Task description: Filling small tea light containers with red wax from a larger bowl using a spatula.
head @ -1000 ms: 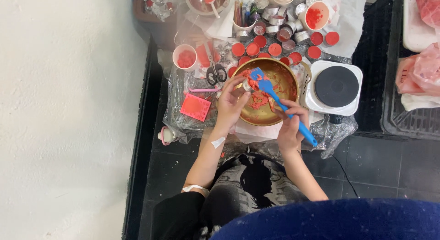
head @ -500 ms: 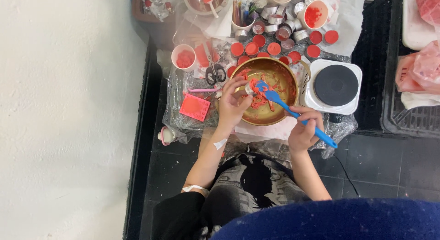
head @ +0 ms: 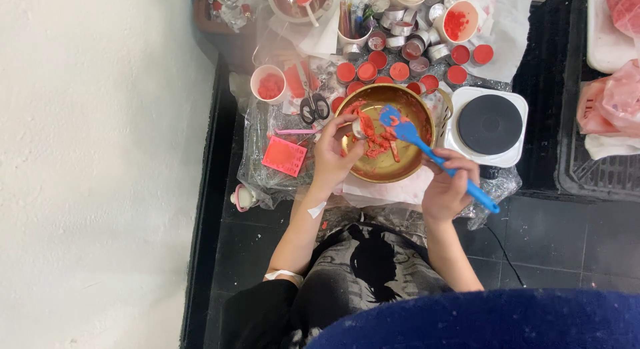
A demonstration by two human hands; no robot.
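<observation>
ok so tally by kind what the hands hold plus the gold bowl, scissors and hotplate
tin, in left hand: 1
spatula, in right hand: 1
gold bowl: 1
scissors: 1
hotplate: 1
total: 5

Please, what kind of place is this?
Probably a home craft corner, perhaps for making candles or wax. A brass bowl of red material sits beside a small electric hotplate, with many little round tins of red filling, all on a dark tiled floor.

Home craft corner — hotplate (head: 490, 124), little wax-filled tins (head: 365, 72), tiled floor (head: 533, 242).
</observation>
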